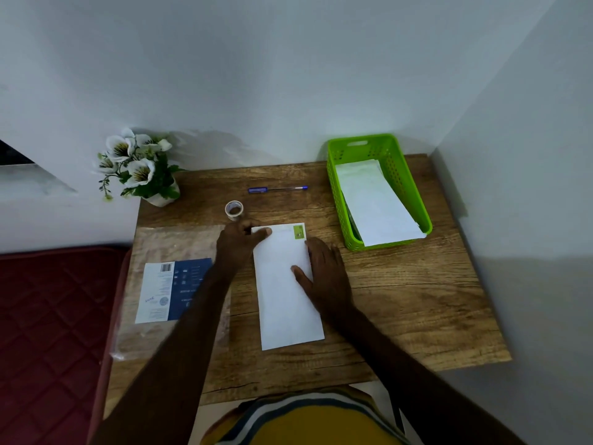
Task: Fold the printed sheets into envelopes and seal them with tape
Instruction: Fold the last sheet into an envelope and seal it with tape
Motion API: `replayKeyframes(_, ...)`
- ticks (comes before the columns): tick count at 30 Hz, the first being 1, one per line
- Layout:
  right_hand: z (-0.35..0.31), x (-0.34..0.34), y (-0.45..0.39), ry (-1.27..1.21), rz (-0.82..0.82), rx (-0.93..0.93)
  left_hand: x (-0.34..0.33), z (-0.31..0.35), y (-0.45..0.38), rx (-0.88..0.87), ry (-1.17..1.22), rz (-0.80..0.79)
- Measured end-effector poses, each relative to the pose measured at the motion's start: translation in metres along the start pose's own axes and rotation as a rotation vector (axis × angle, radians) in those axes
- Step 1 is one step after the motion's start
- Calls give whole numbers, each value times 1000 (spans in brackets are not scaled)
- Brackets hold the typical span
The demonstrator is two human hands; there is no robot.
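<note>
A folded white sheet (pixel 285 300) with a green patch at its far right corner lies lengthwise in the middle of the wooden table (pixel 417 300). My left hand (pixel 239 240) holds its far left corner, thumb on top. My right hand (pixel 324 271) lies flat on the sheet's right edge, fingers straight and thumb on the paper. A small roll of clear tape (pixel 234 210) stands just beyond my left hand.
A green plastic basket (pixel 398 168) at the back right holds white folded sheets. A blue pen (pixel 277 189) lies at the back centre. A potted white flower (pixel 138 167) stands at the back left. A clear plastic bag with a blue-and-white label (pixel 173 289) covers the left side.
</note>
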State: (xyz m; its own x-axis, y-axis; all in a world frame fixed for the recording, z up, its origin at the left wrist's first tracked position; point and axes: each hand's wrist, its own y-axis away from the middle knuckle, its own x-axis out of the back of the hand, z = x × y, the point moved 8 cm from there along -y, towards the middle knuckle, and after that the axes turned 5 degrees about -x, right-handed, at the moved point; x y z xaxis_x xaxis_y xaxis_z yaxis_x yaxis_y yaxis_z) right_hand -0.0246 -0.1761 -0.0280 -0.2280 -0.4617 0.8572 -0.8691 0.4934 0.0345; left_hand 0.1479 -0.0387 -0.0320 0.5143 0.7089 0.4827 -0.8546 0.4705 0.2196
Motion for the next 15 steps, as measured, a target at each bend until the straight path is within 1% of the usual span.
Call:
replayKeyframes(2,0,8,7,-146,8,-141,3,-1,0,28,148,-11)
replayKeyframes(4,-1,22,16,-199,81,-247,7,-3,1,57,241,-7)
replayKeyframes(5,1,26,20,-235,90,-293,8,-5,1,83,275,-5)
replayKeyframes(6,6,28,23,-328,55,-362,8,-8,2,115,307,-4)
replayKeyframes(8,14,15,29,-659,-143,-542,6,-15,3,179,365,-2)
replayKeyframes(9,15,8,34,-783,-237,-600,4,-17,4,200,391,-3)
replayKeyframes(12,17,3,46,-944,-383,-628,-3,-19,5,236,474,-10)
replayKeyframes(15,16,-1,59,-1041,-504,-686,-6,-20,5,263,554,-1)
